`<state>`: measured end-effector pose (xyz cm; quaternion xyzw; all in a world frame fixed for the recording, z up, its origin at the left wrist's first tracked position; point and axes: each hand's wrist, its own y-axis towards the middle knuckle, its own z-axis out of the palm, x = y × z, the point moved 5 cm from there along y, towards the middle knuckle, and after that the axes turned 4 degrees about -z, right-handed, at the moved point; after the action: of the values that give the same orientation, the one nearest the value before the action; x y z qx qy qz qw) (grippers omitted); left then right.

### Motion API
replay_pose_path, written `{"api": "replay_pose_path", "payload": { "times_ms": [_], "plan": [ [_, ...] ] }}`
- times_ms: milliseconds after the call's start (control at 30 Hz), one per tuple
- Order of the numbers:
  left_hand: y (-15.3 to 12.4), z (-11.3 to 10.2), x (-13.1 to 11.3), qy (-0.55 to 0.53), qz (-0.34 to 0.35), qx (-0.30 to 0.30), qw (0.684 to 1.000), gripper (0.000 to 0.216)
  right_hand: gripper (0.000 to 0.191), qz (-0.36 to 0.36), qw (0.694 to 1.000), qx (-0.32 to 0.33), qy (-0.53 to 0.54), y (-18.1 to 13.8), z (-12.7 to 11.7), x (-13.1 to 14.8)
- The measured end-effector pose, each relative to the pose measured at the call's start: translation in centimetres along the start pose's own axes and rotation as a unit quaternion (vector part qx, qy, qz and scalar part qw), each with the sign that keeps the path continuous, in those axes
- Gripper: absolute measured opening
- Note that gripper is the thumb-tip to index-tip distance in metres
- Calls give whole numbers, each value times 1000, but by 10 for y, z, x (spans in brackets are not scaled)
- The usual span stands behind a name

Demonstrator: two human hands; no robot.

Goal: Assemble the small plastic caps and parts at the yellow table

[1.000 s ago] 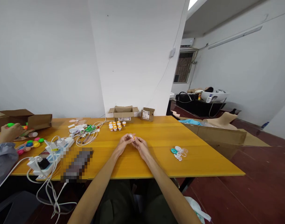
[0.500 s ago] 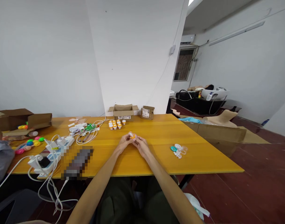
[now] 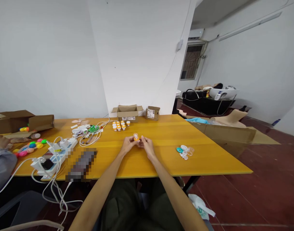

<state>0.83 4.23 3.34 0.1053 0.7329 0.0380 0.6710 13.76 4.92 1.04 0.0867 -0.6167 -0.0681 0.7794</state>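
Note:
Between my hands, above the table, is a small orange-and-white plastic piece (image 3: pixel 136 137) with a clear top. My left hand (image 3: pixel 128 145) grips it from the left with closed fingers. On the other side, my right hand (image 3: pixel 148 147) has its fingers curled against the lower part of the piece, thumb raised close to it. Fingers cover some of its base. Several similar orange-and-white pieces (image 3: pixel 118 126) stand grouped beyond my hands. To the right lie loose plastic parts: a teal ring (image 3: pixel 179 150), white parts (image 3: pixel 184 156) and a clear cover (image 3: pixel 190 151).
An open cardboard box (image 3: pixel 127 113) and a smaller box (image 3: pixel 152 113) stand against the wall. Leftward are a power strip (image 3: pixel 61 157) with tangled cables, a blurred-out dark device (image 3: pixel 81 165), and colourful toys (image 3: pixel 31 148). Another person's sleeve (image 3: pixel 2 162) shows at the far left.
The plastic piece is now more upright, its clear top showing. My right thumb has lifted and my right hand has shifted slightly. The whole view has tilted a little.

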Motion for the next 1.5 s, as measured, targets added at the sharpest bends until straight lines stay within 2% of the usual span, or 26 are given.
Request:
{"api": "replay_pose_path", "payload": {
  "times_ms": [100, 200, 300, 367, 567, 733, 900, 1100, 1267, 1433, 1500],
  "plan": [
    [2, 0, 6, 55, 10, -4, 998, 27, 31, -147, 974, -55, -165, -4, -11, 22],
    [2, 0, 8, 114, 29, -8, 993, 19, 29, -252, 935, -11, -250, -13, -4, 36],
    [2, 0, 7, 142, 44, -12, 989, 16, 30, -298, 907, 43, -295, -19, 7, 38],
    [2, 1, 6, 132, 42, -5, 990, 19, 31, -297, 901, 50, -314, -19, 8, 36],
    [5, 3, 7, 93, 39, 9, 995, 22, 26, -242, 904, -1, -353, -10, -5, 31],
    [1, 4, 1, 146, 67, 3, 987, 17, 26, -212, 896, -16, -390, -10, -7, 33],
    [-1, 5, -3, 188, 79, 5, 979, 19, 34, -169, 889, -19, -425, -11, -9, 34],
    [1, 3, 2, 215, 78, 6, 974, 20, 28, -161, 905, 12, -394, -11, -4, 30],
    [-2, 5, -3, 237, 87, 22, 967, 13, 20, -133, 897, 14, -422, -12, -7, 28],
    [-2, 4, -3, 230, 87, 16, 969, 19, 35, -144, 886, -1, -440, -10, -11, 26],
    [-1, 3, 0, 230, 79, 14, 970, 18, 33, -160, 887, 0, -433, -10, -10, 25]
  ]
}}
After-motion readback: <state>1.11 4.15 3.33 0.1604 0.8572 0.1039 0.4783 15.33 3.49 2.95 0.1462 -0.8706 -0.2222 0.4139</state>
